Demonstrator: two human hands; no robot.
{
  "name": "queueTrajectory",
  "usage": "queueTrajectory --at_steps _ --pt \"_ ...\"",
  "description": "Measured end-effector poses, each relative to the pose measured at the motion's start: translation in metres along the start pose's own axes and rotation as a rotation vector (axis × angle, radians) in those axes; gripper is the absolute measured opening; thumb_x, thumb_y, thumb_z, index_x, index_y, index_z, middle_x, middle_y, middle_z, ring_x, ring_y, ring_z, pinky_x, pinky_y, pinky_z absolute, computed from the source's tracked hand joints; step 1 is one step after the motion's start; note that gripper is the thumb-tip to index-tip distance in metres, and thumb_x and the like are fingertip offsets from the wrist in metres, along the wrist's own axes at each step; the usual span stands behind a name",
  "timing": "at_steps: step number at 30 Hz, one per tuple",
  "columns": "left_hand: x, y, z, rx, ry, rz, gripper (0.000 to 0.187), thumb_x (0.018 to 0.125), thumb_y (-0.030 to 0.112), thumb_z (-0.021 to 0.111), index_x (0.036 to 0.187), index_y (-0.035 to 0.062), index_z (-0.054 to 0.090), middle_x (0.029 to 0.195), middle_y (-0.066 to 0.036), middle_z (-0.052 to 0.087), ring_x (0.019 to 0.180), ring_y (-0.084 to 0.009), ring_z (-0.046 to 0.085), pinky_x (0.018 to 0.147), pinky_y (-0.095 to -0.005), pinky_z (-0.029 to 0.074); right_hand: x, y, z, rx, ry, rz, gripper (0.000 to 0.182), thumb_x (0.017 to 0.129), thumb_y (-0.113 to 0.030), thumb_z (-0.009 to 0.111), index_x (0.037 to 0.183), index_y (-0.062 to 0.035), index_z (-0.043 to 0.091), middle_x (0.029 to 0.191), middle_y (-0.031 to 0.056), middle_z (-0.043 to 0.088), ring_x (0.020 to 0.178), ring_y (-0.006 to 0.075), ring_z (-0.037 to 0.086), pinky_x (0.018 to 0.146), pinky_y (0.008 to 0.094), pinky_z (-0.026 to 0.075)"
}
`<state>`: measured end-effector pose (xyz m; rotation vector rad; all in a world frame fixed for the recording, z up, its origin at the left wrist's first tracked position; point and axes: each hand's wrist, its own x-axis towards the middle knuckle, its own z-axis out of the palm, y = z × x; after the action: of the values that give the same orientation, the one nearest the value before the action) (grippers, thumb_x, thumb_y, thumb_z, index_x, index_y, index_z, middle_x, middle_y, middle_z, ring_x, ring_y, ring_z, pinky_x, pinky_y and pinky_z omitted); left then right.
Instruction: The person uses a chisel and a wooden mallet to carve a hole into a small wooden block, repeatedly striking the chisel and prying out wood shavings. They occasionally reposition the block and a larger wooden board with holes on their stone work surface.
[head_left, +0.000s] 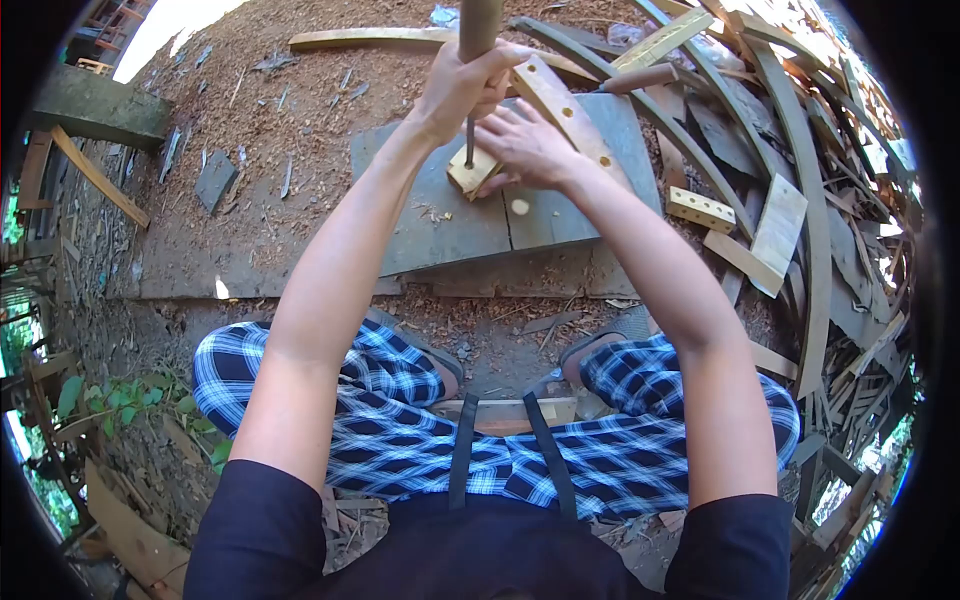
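Note:
My left hand (468, 88) is wrapped around the thick wooden handle (480, 28) of an upright tool with a thin metal shaft (470, 138). The shaft's lower end meets a hole in the top of a small wooden block (463, 181); its tip is hidden. My right hand (528, 146) grips the block from the right, thumb at the near side and fingers across the far side. Under the block lies a grey board (430, 240) with a crack. Beyond my right wrist rests a wooden strip with round holes (567, 112).
A second brown-handled tool (640, 79) lies at the board's far right. A block with several holes (701, 210) and a pale offcut (778, 235) sit further right, beside heaped curved strips (805, 200). Wood chips (300, 110) cover the ground. A thick beam (105, 105) stands left.

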<state>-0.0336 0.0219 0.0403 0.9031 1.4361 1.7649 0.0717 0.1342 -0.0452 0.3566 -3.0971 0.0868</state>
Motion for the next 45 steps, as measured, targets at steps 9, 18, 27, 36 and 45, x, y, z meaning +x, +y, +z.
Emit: queueTrajectory --at_steps 9,18,27,36,45 --pt "0.003 -0.013 0.005 0.155 0.238 0.128 0.029 0.09 0.021 0.07 0.066 0.0103 0.057 0.054 0.006 0.048 0.043 -0.0033 0.042 0.039 -0.0223 0.031 -0.004 -0.017 0.013 -0.118 0.175 0.206 0.085 0.074 -0.069 0.062 0.134 -0.0106 0.047 0.119 0.0084 0.055 0.111 0.0282 0.055 0.104 0.0535 0.032" --pt "0.026 -0.013 0.005 0.254 0.473 0.078 0.039 0.091 0.03 0.07 0.063 0.0104 0.051 0.052 0.005 0.044 0.041 -0.0073 0.041 0.04 -0.0276 0.031 0.002 -0.05 0.018 -0.019 0.215 0.589 0.073 0.065 -0.066 0.075 0.111 -0.0104 0.061 0.111 0.0049 0.057 0.106 0.0266 0.053 0.091 0.0492 0.036" --pt "-0.009 -0.011 -0.048 -0.518 1.474 0.025 0.031 0.094 0.027 0.06 0.083 0.0064 0.041 0.06 0.001 0.039 0.042 -0.0091 0.032 0.037 -0.0285 0.024 0.005 -0.063 0.017 -0.07 0.245 0.695 0.072 0.073 -0.057 0.075 0.121 -0.0078 0.056 0.114 0.0066 0.057 0.104 0.0279 0.053 0.084 0.0457 0.041" --pt "-0.002 0.0 -0.021 -0.331 1.286 0.322 0.028 0.094 0.027 0.066 0.085 0.0054 0.05 0.055 -0.001 0.049 0.043 -0.0112 0.049 0.038 -0.0279 0.035 0.002 -0.057 0.009 0.231 0.055 0.638 0.072 0.081 -0.035 0.071 0.134 0.0022 0.04 0.111 0.0183 0.062 0.091 0.038 0.068 0.076 0.0479 0.056" --pt "0.026 -0.005 -0.003 -0.077 1.223 0.277 0.039 0.092 0.038 0.07 0.073 0.011 0.049 0.051 0.005 0.041 0.038 -0.0077 0.039 0.036 -0.0263 0.028 0.001 -0.064 0.013 0.29 0.164 0.678 0.052 0.081 -0.033 0.072 0.115 -0.0032 0.046 0.106 0.0185 0.063 0.084 0.0386 0.07 0.072 0.0497 0.056"
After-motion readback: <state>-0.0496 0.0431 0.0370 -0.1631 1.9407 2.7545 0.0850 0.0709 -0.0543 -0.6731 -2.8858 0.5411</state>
